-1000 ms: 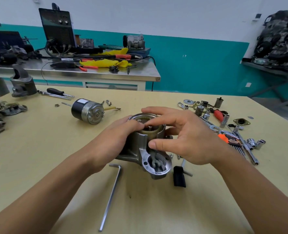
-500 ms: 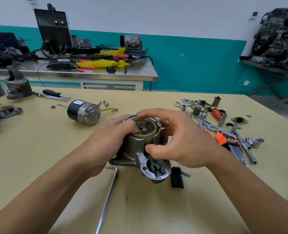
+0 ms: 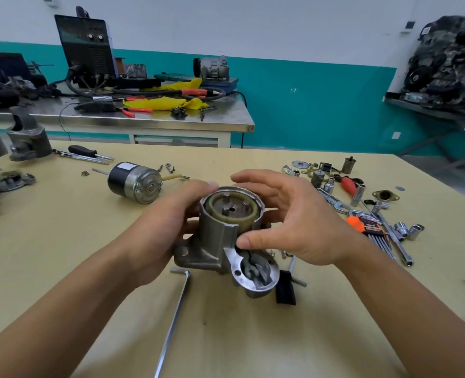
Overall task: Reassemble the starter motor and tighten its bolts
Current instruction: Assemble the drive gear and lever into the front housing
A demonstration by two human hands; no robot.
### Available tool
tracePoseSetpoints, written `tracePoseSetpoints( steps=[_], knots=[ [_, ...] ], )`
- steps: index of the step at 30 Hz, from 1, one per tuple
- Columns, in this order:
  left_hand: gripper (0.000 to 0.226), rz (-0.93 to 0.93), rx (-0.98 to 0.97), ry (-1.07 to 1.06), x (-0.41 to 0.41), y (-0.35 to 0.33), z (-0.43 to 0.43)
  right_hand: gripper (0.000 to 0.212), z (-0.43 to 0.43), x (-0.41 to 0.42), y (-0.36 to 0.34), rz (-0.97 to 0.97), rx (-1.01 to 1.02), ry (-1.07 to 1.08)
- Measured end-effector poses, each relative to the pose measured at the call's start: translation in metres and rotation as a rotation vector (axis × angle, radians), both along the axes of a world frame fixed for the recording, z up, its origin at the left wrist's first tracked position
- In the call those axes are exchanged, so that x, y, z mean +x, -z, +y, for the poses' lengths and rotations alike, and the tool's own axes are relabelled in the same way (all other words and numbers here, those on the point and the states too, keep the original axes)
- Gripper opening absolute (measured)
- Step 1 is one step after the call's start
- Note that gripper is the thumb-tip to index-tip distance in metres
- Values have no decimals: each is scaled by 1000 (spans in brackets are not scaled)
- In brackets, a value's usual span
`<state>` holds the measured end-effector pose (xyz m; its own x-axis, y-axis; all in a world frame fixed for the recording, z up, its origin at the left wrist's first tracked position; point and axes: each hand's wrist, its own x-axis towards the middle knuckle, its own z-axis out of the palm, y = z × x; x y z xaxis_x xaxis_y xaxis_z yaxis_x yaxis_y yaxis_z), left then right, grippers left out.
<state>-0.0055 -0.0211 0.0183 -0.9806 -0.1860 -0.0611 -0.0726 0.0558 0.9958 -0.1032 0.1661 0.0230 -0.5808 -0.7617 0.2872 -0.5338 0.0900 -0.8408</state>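
Observation:
The grey cast starter housing (image 3: 215, 241) stands on the wooden table, its open top showing a tan ring gear (image 3: 231, 211) and several pins. My left hand (image 3: 168, 222) grips the housing's left side. My right hand (image 3: 294, 222) curves around the right side, thumb on the front rim, fingers behind the top. The black-and-silver motor body (image 3: 136, 182) lies on its side to the far left. A long hex key (image 3: 174, 317) lies in front of the housing.
Sockets, wrenches and an orange hex key set (image 3: 367, 227) are scattered at the right. A black part (image 3: 285, 287) lies beside the housing. Another housing (image 3: 27, 140) and a screwdriver (image 3: 89, 153) sit at the far left. A steel bench (image 3: 117, 118) stands behind.
My right fingers have lifted off the housing's top, uncovering the ring gear and pins. The housing has tilted a little toward me. My left hand keeps its grip.

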Motion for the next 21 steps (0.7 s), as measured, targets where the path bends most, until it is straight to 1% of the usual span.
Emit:
tracePoseSetpoints(
  steps=[2, 4, 5, 6, 7, 8, 9, 10, 12, 14, 17, 19, 21],
  knots=[
    [51, 10, 105, 69, 1, -2, -12, 80, 3, -4, 0, -113, -69, -40],
    [54, 94, 147, 155, 3, -6, -19, 83, 8, -10, -3, -225, -182, -95],
    [56, 154, 126, 192, 3, -6, -22, 87, 10, -12, -5, -287, -258, -128],
    [63, 204, 89, 225, 4, -5, -22, 90, 12, -14, -7, -360, -338, -166],
    [75, 233, 50, 262, 4, -2, -20, 90, 14, -15, -9, -434, -415, -210],
    [87, 228, 34, 303, 3, 2, -15, 88, 14, -16, -11, -504, -483, -253],
    [93, 207, 46, 346, 2, 7, -9, 83, 15, -15, -12, -556, -533, -301],
    [95, 181, 90, 389, 2, 10, -3, 76, 15, -14, -13, -586, -561, -339],
    [90, 170, 220, 444, 2, 14, 10, 63, 17, -14, -14, -594, -551, -371],
    [81, 208, 247, 415, 2, 17, 17, 61, 19, -16, -12, -614, -508, -371],
    [63, 251, 187, 272, 2, 20, 24, 58, 23, -20, -10, -657, -449, -298],
    [61, 259, 114, 125, 2, 24, 29, 66, 24, -22, -11, -614, -384, -257],
    [65, 269, 54, -20, 1, 27, 32, 71, 20, -20, -12, -492, -264, -206]
  ],
)
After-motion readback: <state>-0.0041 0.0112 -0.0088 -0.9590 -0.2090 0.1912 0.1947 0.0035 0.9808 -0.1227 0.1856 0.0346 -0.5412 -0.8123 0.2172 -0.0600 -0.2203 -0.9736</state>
